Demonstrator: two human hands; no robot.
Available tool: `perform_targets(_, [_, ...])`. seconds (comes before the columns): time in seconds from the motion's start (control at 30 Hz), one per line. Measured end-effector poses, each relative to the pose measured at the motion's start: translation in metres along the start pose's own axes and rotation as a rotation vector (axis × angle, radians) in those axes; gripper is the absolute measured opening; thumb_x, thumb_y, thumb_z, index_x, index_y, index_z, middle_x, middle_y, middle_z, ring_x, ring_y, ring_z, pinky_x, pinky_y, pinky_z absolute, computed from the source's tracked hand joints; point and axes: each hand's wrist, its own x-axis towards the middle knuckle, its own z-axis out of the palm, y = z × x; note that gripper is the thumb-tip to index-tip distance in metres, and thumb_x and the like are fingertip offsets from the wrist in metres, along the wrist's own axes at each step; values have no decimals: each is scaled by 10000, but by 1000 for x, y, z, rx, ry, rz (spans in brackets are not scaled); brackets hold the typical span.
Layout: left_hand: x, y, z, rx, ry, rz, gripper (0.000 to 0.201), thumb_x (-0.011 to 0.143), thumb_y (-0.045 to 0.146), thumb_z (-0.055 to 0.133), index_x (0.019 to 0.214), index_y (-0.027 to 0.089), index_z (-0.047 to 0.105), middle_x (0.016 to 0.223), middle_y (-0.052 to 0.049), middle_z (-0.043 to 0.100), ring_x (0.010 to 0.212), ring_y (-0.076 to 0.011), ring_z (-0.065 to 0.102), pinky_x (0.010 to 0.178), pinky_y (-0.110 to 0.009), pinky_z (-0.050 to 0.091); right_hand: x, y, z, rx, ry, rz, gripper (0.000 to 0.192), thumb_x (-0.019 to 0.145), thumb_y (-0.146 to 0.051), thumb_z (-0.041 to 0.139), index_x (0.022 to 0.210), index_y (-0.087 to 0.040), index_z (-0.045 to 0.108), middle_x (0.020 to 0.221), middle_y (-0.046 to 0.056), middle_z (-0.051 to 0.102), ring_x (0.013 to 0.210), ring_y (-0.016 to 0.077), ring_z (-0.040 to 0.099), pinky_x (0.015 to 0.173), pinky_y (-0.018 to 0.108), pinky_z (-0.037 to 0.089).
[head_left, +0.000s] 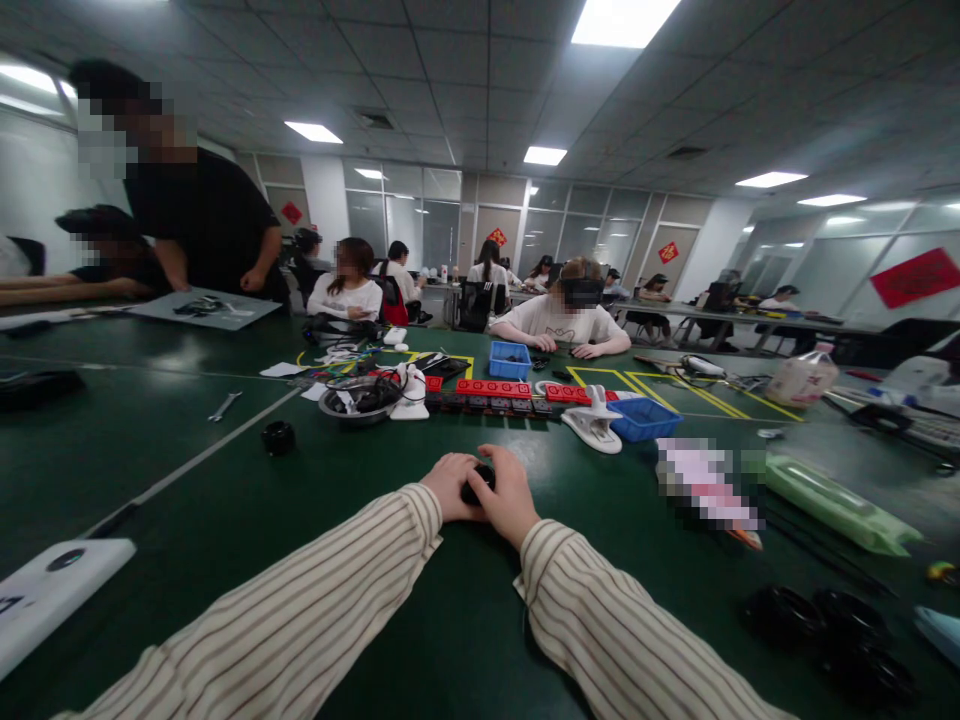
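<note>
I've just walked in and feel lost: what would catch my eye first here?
Front and centre, the left hand and right hand, in striped sleeves, close together around a small black object on the green table. Just beyond lies a row of red blocks beside a blue bin. Further back, other people sit working at long tables.

small black object [478, 483] | round, dark | mostly hidden between both hands | resting on green table
</note>
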Motion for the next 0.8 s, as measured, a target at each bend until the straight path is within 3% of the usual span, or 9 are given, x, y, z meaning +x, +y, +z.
perform_targets(0.2, [1,6,-7,81,44,-35,441,560,442,697,890,179,568,921,-58,577,927,-261,517,911,-424,362,0,-1,0,-89,37,61,363,784,-376,529,1061,-143,499,980,94,554,931,232,514,819,383,390])
perform_targets(0.3, [3,3,-8,94,30,-58,370,559,418,698,810,175,579,874,-58,581,876,-251,527,866,-406,395,1,-3,0,-99,29,79,290,778,-370,544,979,-161,526,913,75,558,882,224,517,788,368,392])
perform_targets(0.5, [7,-7,-4,-57,38,-23,383,541,382,737,833,163,623,914,-61,611,916,-240,541,854,-343,419,4,-4,-3,-9,-23,29,86,756,-212,533,830,-179,560,837,41,572,836,200,513,766,335,390])
perform_targets(0.67, [8,-10,-6,-172,-61,-2,375,564,383,728,852,157,646,863,-32,638,909,-248,559,849,-349,414,3,-6,-7,65,-70,-38,177,699,-92,460,809,-179,570,822,29,591,827,186,515,787,333,390])
perform_targets(0.8, [7,-7,-9,-161,-83,23,381,594,384,702,887,150,639,916,-52,638,917,-249,557,854,-356,416,0,-7,-6,80,-73,-56,161,733,-124,463,848,-175,563,861,42,590,858,194,513,811,344,391])
